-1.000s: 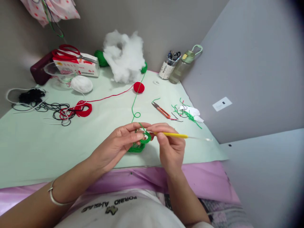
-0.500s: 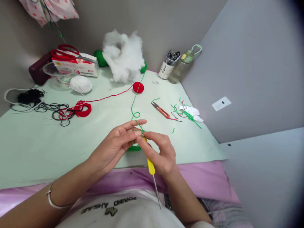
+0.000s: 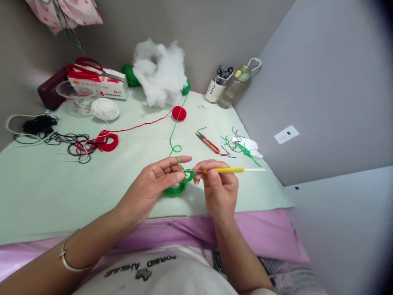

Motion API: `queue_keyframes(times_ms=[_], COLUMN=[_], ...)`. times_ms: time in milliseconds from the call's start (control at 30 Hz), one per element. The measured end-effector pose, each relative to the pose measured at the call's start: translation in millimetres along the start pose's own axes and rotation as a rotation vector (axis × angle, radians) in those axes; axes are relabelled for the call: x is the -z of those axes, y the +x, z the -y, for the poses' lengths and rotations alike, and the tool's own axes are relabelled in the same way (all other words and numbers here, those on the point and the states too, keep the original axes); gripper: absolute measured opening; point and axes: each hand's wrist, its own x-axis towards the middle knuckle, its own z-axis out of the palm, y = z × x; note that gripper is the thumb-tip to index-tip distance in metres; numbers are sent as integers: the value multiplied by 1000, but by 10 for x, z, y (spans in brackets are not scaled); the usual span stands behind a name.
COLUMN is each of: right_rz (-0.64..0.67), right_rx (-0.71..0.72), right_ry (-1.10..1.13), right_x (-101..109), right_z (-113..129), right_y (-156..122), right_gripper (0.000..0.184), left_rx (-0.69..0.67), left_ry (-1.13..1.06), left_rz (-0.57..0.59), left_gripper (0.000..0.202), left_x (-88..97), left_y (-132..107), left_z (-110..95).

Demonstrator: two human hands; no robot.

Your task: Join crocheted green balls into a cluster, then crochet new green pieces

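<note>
Between the thumb and fingers of my left hand [image 3: 153, 180] is a small ring of green crochet work [image 3: 189, 176]. Its green yarn [image 3: 171, 137] passes over the raised index finger and runs back across the table. My right hand [image 3: 221, 186] grips a crochet hook by its yellow handle [image 3: 229, 170], held nearly level. The thin metal tip points left and meets the top of the green piece; whether it is through a stitch I cannot tell. Beneath my left hand lies a loop of green yarn [image 3: 174, 190] on the table.
Orange thread snips [image 3: 208, 143] lie ahead, with yarn scraps [image 3: 245, 150] to their right. Behind are a red yarn ball [image 3: 179, 113], white stuffing [image 3: 158, 73], a pen cup [image 3: 216, 86] and a bottle [image 3: 235, 88]. Black yarn [image 3: 39, 125] and a white yarn ball [image 3: 105, 109] sit left.
My right hand has moved slightly right and turned the hook from steeply pointing toward me to nearly level. More of the green ring now shows. My left hand has barely moved.
</note>
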Motion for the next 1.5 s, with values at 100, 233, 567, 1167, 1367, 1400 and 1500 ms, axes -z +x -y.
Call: queue_keyframes(times_ms=[100,233,567,1167,1367,1400,1500], right_rz=[7,-15,-105,5,105,117,192], right_rx=[268,513,-39,-164,-12,58,304], right_ry=[-414,-700,94,231,32,-72,-423], right_x=[-64,-105,19,-15,59,64,55], right_z=[-17,-33,47,43,117,132,145], right_y=[-91,-151,32,22,35,26,-26], right_gripper=[25,37,16,14,18,19,24], left_rx=[2,67,117,30,-34,-53,-77], left_ry=[-17,-75,-32,50,78,85,81], left_rz=[-26,31,110,47,-3,-13,-50], left_gripper=[45,40,22,31,31,31,40], left_x=[-31,-28,71,49,43,38,21], left_y=[-14,1,52,15,-14,-18,-23], left_z=[34,57,-17,37,17,15,11])
